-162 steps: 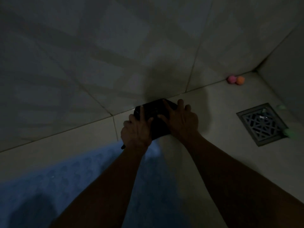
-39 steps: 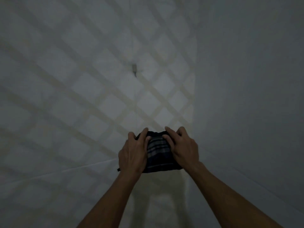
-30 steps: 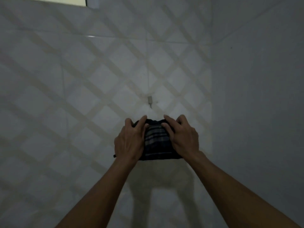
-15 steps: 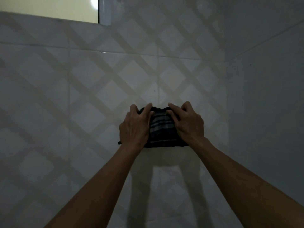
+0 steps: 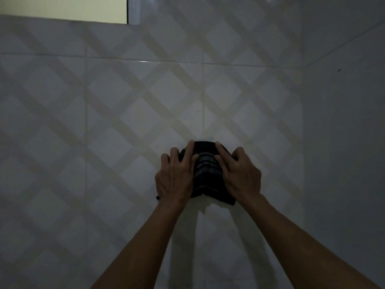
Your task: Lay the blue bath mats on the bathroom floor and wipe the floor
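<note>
A dark folded cloth with pale stripes [image 5: 208, 176] is pressed flat against the tiled wall [image 5: 125, 122] at about chest height. My left hand [image 5: 175, 176] covers its left side, fingers spread over the fabric. On the cloth's right side lies my right hand [image 5: 239, 174], fingers bent and pushing on it. Both forearms reach up from the bottom of the view. No blue bath mat and no floor are in view.
The wall has white tiles with a beige diagonal lattice pattern. A plain side wall [image 5: 343, 142] meets it in a corner at the right. A pale yellow opening [image 5: 62, 9] shows at the top left. The room is dim.
Both hands have slid the cloth from the floor edge up the wall. The view has tilted upward with them, so the blue mat, floor drain and floor are gone from sight.
</note>
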A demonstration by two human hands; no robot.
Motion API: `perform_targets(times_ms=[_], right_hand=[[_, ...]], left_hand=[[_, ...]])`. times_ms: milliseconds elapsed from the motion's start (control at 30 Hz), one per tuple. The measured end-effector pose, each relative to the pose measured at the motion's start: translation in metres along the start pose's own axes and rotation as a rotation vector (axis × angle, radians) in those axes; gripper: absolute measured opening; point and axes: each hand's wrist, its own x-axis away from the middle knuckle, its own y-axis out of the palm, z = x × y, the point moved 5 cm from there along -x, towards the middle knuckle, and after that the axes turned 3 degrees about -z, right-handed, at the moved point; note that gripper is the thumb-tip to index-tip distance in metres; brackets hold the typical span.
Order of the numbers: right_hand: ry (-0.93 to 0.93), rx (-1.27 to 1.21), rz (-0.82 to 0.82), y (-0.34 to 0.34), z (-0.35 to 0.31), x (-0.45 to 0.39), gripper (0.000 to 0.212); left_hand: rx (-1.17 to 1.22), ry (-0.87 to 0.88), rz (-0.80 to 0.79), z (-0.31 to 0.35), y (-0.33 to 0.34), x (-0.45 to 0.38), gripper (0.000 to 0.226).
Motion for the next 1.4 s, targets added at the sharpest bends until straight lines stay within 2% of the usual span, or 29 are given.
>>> perform_targets(times_ms=[133,367,967,1233,1400], right_hand=[[0.041,0.022,-0.018,0.003,-0.001,0.010,0.048],[0.135,-0.094,-0.179,0.005,-0.001,0.006,0.051],[0.252,-0.164,-0.242,0.001,-0.012,0.004,0.051],[0.314,-0.139,-0.375,-0.010,-0.020,0.009,0.056],[0.364,-0.187,-0.473,-0.036,-0.025,0.028,0.058]], left_hand=[[0.049,-0.090,0.004,0.006,0.002,0.012,0.045],[0.135,-0.239,-0.090,0.012,-0.001,0.014,0.051],[0.217,-0.209,-0.179,0.004,-0.005,0.011,0.051],[0.306,-0.190,-0.255,-0.004,-0.007,0.013,0.054],[0.342,-0.219,-0.306,-0.012,-0.037,0.030,0.056]])
